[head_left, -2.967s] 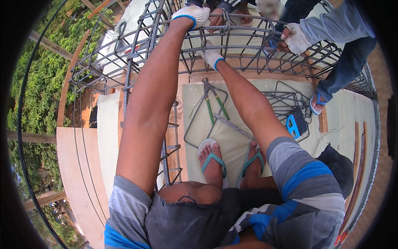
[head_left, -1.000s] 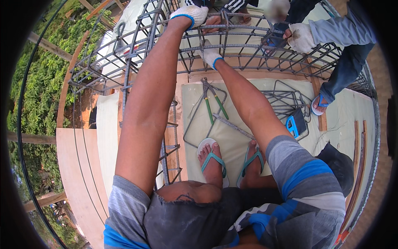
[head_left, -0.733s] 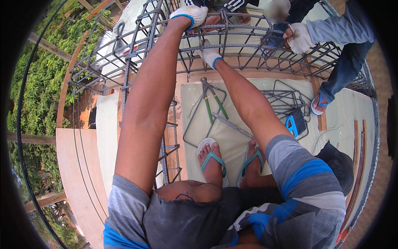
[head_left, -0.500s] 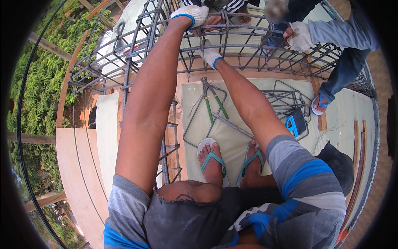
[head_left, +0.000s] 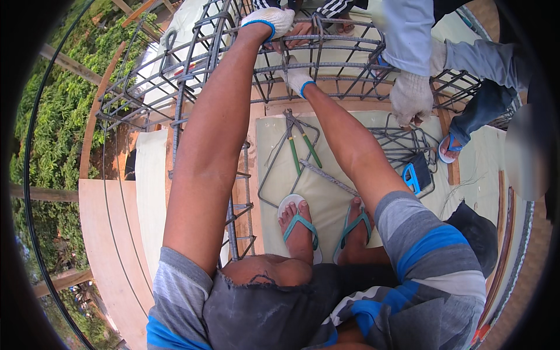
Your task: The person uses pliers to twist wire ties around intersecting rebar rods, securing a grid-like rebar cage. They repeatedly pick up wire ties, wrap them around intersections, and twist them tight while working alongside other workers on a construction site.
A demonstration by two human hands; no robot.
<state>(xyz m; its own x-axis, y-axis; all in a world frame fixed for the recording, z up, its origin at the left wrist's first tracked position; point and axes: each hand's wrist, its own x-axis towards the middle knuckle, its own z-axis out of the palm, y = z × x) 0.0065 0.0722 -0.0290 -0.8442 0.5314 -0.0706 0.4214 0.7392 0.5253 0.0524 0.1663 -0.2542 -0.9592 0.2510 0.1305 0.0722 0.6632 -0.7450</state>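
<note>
My left hand, in a white knit glove with a blue cuff, is closed over the top of a rebar cage at the far side. My right hand, gloved the same way, is lower and closed round a steel bar of that cage; its fingertips are partly hidden. Across the cage, another person's bare hand is close to my left hand. Below my hands, green-handled end-cutting nippers lie on a pale sheet, beside a bent steel stirrup.
At right, a co-worker's gloved hand reaches over a pile of stirrups. A blue-handled tool lies by them. A twisted bar crosses near my sandals. Plywood runs along the left, with trees beyond.
The co-worker at right has leaned in, and a gloved hand has come down from the cage to the stirrup pile. My own hands have stayed nearly in place.
</note>
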